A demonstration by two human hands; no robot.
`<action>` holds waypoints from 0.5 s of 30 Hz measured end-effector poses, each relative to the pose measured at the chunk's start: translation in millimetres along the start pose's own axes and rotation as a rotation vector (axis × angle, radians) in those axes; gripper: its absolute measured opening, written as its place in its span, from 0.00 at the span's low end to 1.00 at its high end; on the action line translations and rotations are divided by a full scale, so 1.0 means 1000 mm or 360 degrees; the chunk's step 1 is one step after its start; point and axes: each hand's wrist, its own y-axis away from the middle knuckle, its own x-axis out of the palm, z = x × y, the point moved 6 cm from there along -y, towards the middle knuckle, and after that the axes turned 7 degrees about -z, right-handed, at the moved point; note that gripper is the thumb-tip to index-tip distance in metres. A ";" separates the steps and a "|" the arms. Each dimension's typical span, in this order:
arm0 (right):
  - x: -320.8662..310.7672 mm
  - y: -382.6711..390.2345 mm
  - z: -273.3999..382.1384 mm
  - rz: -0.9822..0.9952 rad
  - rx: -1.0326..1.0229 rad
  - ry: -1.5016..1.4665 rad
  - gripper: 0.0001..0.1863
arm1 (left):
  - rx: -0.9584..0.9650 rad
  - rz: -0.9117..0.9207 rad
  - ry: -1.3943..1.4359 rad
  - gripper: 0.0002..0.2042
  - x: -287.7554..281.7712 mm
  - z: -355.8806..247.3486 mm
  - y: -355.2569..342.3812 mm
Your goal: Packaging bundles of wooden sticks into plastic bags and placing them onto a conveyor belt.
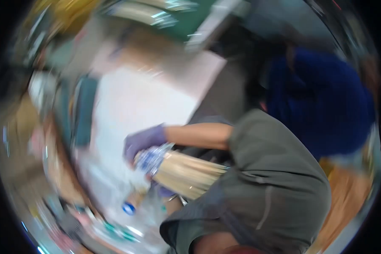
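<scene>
A bundle of thin pale wooden sticks (188,173) lies slantwise close against my body, with clear plastic with blue print around one end. Over that wrapped end my right hand (144,142), in a purple glove, is closed with bent fingers. Below the bundle my left hand (163,190) shows only in part, also in a purple glove, and its fingers are hidden by the sticks and blur. A clear plastic bag (146,213) is beside the left hand, with a blue and white round thing (128,208) near it.
Beyond my hands stretches a white work surface (135,101). A dark teal box-like object (85,111) stands at its left edge. To the right is a person in dark blue clothing (319,103). Brown cardboard (347,201) is at the lower right. Motion smears most of the surroundings.
</scene>
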 end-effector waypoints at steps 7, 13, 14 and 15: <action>0.006 0.042 -0.047 -0.0472 0.1862 -0.0563 0.14 | 0.0226 -0.0324 -0.1661 0.24 -0.020 -0.043 0.055; 0.043 0.042 -0.090 -0.0283 0.2008 -0.0575 0.16 | 0.1183 -0.1957 -0.2235 0.07 -0.146 -0.190 0.197; 0.045 0.042 -0.095 -0.0283 0.2042 -0.0565 0.16 | 0.1211 -0.1977 -0.2227 0.07 -0.160 -0.202 0.205; 0.044 0.046 -0.096 -0.0306 0.2081 -0.0546 0.15 | 0.1138 -0.1879 -0.2540 0.07 -0.171 -0.209 0.200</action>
